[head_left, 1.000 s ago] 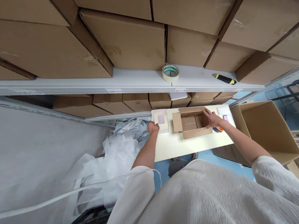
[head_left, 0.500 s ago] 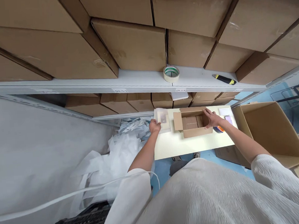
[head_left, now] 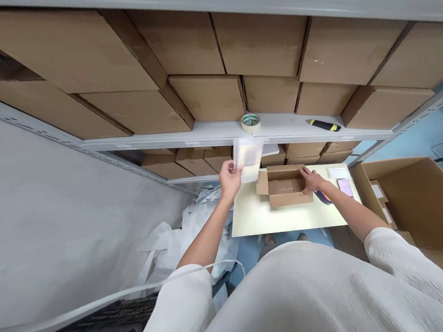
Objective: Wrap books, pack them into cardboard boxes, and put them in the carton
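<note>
My left hand (head_left: pixel 231 179) pinches the lower left edge of a pale, translucent flat packet (head_left: pixel 249 158), held up over the left end of the pale yellow table (head_left: pixel 256 222). The packet is a little blurred. An open cardboard box (head_left: pixel 290 199) stands on the table, one flap out to its left, with brown cardboard showing inside. My right hand (head_left: pixel 310 179) grips the box's right wall, thumb on the near side and fingers over the top edge. Beside my right wrist lies a roll of blue and orange tape (head_left: pixel 322 197), partly covered by the arm.
A phone (head_left: pixel 345 187) and a white pad (head_left: pixel 337 172) lie at the table's right. A large open carton (head_left: pixel 427 196) stands further right. The shelf holds boxes, a tape roll (head_left: pixel 251 122) and a cutter (head_left: pixel 323 125). White wrapping (head_left: pixel 196 229) is heaped at left.
My left hand has lifted the packet off the table, up toward the shelf edge. My right hand stays on the box. The view has shifted, showing more of the shelf and large carton.
</note>
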Demonstrator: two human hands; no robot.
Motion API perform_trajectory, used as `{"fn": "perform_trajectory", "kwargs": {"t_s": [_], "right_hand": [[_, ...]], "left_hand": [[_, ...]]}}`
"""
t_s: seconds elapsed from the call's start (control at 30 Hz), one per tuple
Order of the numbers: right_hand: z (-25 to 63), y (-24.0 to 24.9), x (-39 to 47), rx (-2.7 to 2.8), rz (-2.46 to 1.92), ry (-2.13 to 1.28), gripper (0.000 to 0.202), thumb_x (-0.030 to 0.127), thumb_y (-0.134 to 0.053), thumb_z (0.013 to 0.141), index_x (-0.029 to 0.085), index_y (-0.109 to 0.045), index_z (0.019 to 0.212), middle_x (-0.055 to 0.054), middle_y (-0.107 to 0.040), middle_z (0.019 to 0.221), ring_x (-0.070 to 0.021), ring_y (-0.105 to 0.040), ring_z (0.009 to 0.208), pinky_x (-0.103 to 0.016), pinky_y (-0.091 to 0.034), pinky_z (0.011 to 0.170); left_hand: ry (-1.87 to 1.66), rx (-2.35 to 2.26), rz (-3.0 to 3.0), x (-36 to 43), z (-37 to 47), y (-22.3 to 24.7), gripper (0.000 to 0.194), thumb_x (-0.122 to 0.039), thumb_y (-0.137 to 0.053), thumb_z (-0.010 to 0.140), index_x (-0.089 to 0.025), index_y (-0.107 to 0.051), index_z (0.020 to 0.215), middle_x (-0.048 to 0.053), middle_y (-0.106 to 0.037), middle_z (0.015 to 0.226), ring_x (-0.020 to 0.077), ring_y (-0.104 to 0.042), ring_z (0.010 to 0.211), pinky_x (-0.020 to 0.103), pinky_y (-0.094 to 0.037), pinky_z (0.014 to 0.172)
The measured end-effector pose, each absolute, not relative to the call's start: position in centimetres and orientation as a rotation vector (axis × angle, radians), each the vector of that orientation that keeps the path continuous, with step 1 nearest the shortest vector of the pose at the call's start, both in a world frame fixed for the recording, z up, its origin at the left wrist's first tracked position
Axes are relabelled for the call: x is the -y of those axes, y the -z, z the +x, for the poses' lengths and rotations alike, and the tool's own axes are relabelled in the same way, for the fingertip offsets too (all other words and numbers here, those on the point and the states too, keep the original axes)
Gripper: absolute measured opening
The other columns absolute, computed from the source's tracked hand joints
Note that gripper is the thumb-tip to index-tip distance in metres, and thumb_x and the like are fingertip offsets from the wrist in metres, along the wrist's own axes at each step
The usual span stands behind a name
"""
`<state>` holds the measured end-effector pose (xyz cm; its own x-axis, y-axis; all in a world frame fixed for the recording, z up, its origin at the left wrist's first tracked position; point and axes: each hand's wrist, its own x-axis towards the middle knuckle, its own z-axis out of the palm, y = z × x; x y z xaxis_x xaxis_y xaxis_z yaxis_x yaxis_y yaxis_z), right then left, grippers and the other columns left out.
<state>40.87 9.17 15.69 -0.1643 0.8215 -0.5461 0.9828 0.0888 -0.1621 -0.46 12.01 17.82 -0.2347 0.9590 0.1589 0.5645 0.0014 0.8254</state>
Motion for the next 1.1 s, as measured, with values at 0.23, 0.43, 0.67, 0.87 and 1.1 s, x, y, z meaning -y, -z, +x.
{"fn": "perform_trajectory", "kwargs": {"t_s": [0.23, 0.43, 0.67, 0.87, 1.1], "right_hand": [[41.6, -15.7, -8.2, -2.162, 1.850, 0.729, 0.158, 0.065, -0.090, 0.065, 0.036, 0.019, 0.175, -0.009, -0.010, 0.187, -0.0471, -0.039, 0.150, -0.054, -0.034, 0.122], [42.2, -15.3, -7.6, -2.226, 1.928, 0.794, 0.158, 0.060, -0.089, 0.067, 0.039, 0.026, 0.172, -0.007, -0.014, 0.186, -0.0462, -0.043, 0.144, -0.055, -0.034, 0.117], [42.5, -15.1, -7.6, -2.256, 1.895, 0.812, 0.155, 0.063, -0.091, 0.067, 0.043, 0.021, 0.173, -0.007, -0.013, 0.187, -0.0457, -0.041, 0.147, -0.056, -0.031, 0.119], [43.6, -14.3, -7.0, -2.252, 1.995, 0.825, 0.140, 0.068, -0.083, 0.077, 0.038, 0.008, 0.178, -0.011, -0.007, 0.187, -0.0451, -0.030, 0.159, -0.059, -0.030, 0.124], [47.1, -11.2, -6.6, -2.056, 2.645, 0.936, 0.086, 0.066, -0.046, 0.100, 0.022, -0.034, 0.173, -0.021, -0.034, 0.177, -0.0439, -0.042, 0.155, -0.063, -0.038, 0.123]], "left_hand": [[-0.777, -1.473, 1.795, -12.2, 9.8, -17.2, 0.017, -0.020, -0.069, 0.091, -0.024, -0.071, 0.107, 0.001, -0.078, 0.107, 0.0228, -0.072, 0.102, 0.033, -0.056, 0.094], [-0.299, -1.366, 1.890, -14.9, 14.1, -14.2, 0.019, -0.018, -0.081, 0.078, -0.024, -0.076, 0.096, 0.004, -0.080, 0.099, 0.0259, -0.074, 0.096, 0.036, -0.057, 0.092], [-0.217, -1.395, 2.078, -15.0, 15.1, -12.5, 0.026, -0.024, -0.065, 0.093, -0.026, -0.081, 0.113, 0.011, -0.081, 0.118, 0.0333, -0.070, 0.122, 0.048, -0.048, 0.116], [-0.441, -1.527, 2.091, -13.4, 11.3, -13.6, 0.033, -0.019, -0.052, 0.100, -0.025, -0.078, 0.120, 0.013, -0.074, 0.134, 0.0357, -0.061, 0.132, 0.055, -0.042, 0.119], [-0.720, -1.918, 1.682, -12.1, 6.5, -12.4, 0.032, -0.020, -0.061, 0.096, -0.021, -0.068, 0.127, 0.016, -0.065, 0.144, 0.0335, -0.061, 0.135, 0.049, -0.045, 0.118]]}}
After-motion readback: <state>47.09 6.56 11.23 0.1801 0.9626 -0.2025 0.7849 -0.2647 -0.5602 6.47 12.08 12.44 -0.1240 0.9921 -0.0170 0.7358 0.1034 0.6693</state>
